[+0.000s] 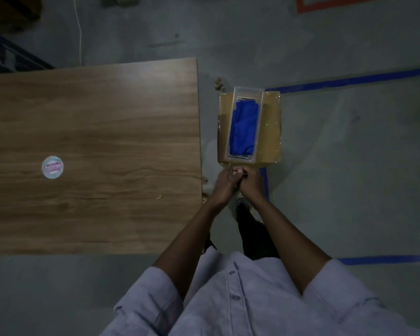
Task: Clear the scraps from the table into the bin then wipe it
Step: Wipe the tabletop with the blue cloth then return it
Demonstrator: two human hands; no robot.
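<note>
My left hand (pixel 224 184) and my right hand (pixel 251 183) are pressed together just off the table's right edge, at the near end of a cardboard box (pixel 270 132). Their fingers curl into each other. Something pale shows between them, and I cannot tell what it is. On the box lies a clear plastic container (pixel 244 124) with a blue cloth (pixel 244 124) inside. The wooden table (pixel 95 141) fills the left side. One small pale scrap (pixel 159 197) lies on it near its right edge.
A round printed sticker (pixel 52 167) sits on the table's left part. A crumpled brown scrap (pixel 218 84) lies on the concrete floor beyond the box. Small pale bits (pixel 205 184) show by the table's right edge. Blue tape lines (pixel 349 81) cross the floor on the right.
</note>
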